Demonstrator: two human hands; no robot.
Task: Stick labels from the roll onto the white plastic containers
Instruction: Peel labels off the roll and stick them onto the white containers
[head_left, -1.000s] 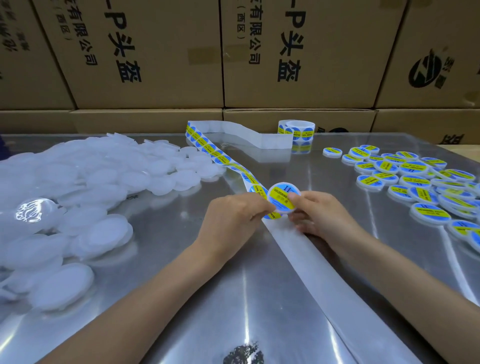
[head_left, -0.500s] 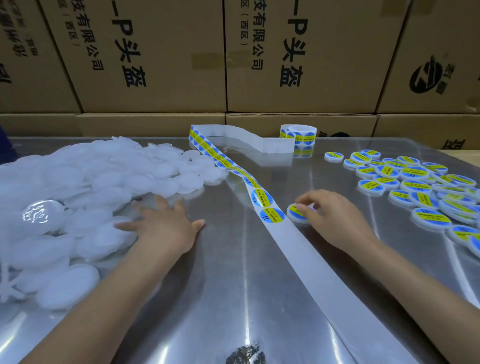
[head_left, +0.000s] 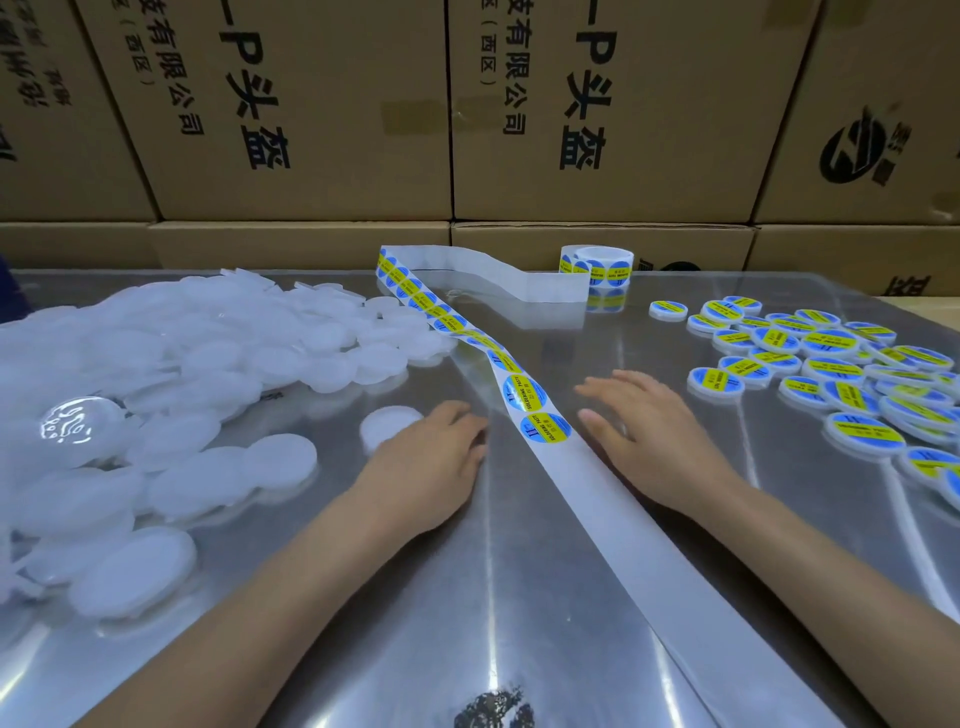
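One blank white container (head_left: 390, 427) lies at my left fingers (head_left: 457, 415). My right fingers (head_left: 602, 387) are spread, empty, beside the label strip (head_left: 540, 428).

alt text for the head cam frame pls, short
Two bare hands over a shiny metal table: the left hand touches a single white container, the right hand hovers open beside the label strip running between them. Unlabelled white containers are heaped at left, labelled containers at right, the label roll before cardboard boxes.
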